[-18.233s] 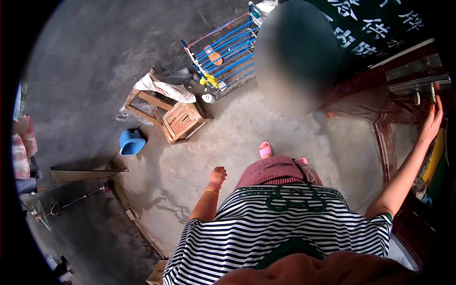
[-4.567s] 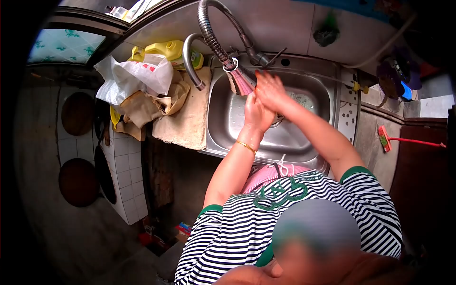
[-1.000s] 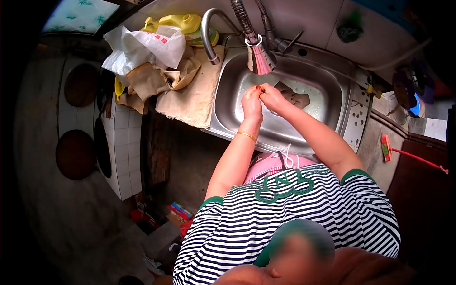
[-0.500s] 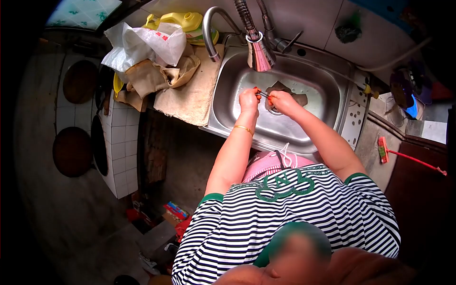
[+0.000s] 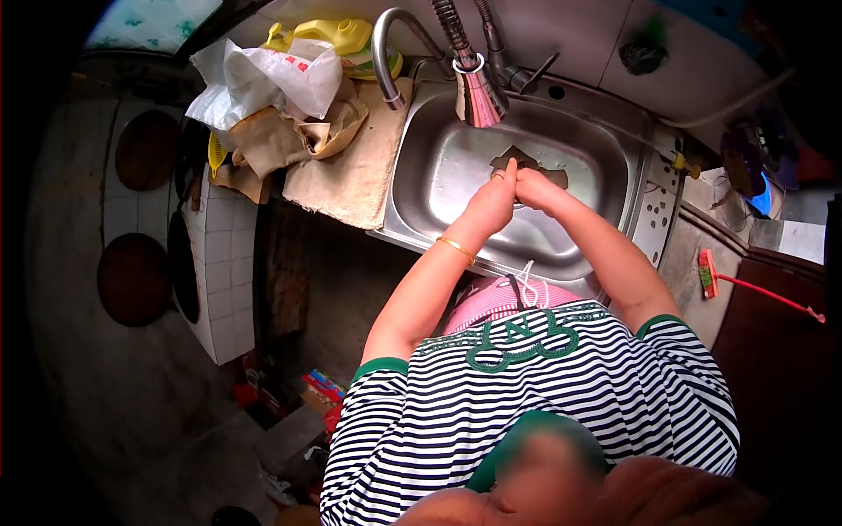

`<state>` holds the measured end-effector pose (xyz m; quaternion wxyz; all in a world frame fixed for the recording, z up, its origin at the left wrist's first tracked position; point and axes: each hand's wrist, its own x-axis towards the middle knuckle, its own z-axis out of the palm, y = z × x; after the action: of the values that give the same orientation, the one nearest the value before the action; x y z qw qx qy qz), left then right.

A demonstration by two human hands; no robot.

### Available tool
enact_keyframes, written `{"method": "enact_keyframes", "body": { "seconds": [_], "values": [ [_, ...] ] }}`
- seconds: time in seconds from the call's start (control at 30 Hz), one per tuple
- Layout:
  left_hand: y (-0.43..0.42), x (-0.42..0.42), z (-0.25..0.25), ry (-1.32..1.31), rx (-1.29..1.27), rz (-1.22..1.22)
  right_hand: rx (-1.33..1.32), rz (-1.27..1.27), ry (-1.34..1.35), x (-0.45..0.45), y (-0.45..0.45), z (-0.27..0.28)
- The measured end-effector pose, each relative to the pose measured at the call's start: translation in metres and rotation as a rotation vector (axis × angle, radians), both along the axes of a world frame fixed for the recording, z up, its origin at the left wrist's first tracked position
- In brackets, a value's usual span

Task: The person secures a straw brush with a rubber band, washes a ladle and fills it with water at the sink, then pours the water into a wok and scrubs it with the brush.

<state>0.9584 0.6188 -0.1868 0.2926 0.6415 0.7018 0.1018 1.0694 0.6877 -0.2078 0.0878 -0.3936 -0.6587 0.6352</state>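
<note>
My left hand (image 5: 493, 202) and my right hand (image 5: 536, 189) are pressed together over the steel sink (image 5: 605, 215). A finger of the left one points up towards the back of the basin. The rest of the fingers on both look curled, and whatever they hold is hidden between them. Just beyond my knuckles, a dark brown, cloth-like piece (image 5: 556, 178) lies on the sink bottom, partly covered by my hands.
Above the basin hang a chrome spray head (image 5: 481, 95) and a curved faucet (image 5: 379, 54). Left of it, a beige cloth (image 5: 338, 195), a crumpled white bag (image 5: 263, 83) and a yellow jug (image 5: 346, 37) crowd the counter. A red-handled brush (image 5: 709, 273) lies to the right.
The hands were slightly apart, with a thin dark item stretched between their fingers. Now the left has moved right against the other, and that item no longer shows.
</note>
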Motion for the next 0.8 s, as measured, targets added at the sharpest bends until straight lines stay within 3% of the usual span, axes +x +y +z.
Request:
{"method": "enact_keyframes", "body": {
  "seconds": [0.1, 0.2, 0.33, 0.43, 0.67, 0.8],
  "values": [
    [-0.004, 0.004, -0.011, 0.046, 0.106, -0.079, -0.091, 0.143, -0.213, 0.01, 0.007, -0.006],
    [-0.008, -0.003, -0.008, 0.074, 0.133, -0.257, 0.24, 0.231, -0.057, 0.027, 0.007, -0.035],
    [-0.01, -0.016, -0.017, 0.086, 0.412, -0.428, 0.278, 0.209, -0.116, 0.043, -0.004, 0.0],
    [-0.009, -0.019, -0.013, 0.157, 0.443, -0.506, 0.387, 0.202, -0.099, 0.048, -0.007, -0.006],
    [-0.012, -0.024, -0.012, 0.252, 0.465, -0.497, 0.363, 0.17, -0.137, 0.05, -0.016, 0.016],
    [-0.022, -0.03, -0.006, 0.348, 0.321, -0.403, 0.359, 0.152, -0.098, 0.052, -0.023, 0.016]
  ]
}}
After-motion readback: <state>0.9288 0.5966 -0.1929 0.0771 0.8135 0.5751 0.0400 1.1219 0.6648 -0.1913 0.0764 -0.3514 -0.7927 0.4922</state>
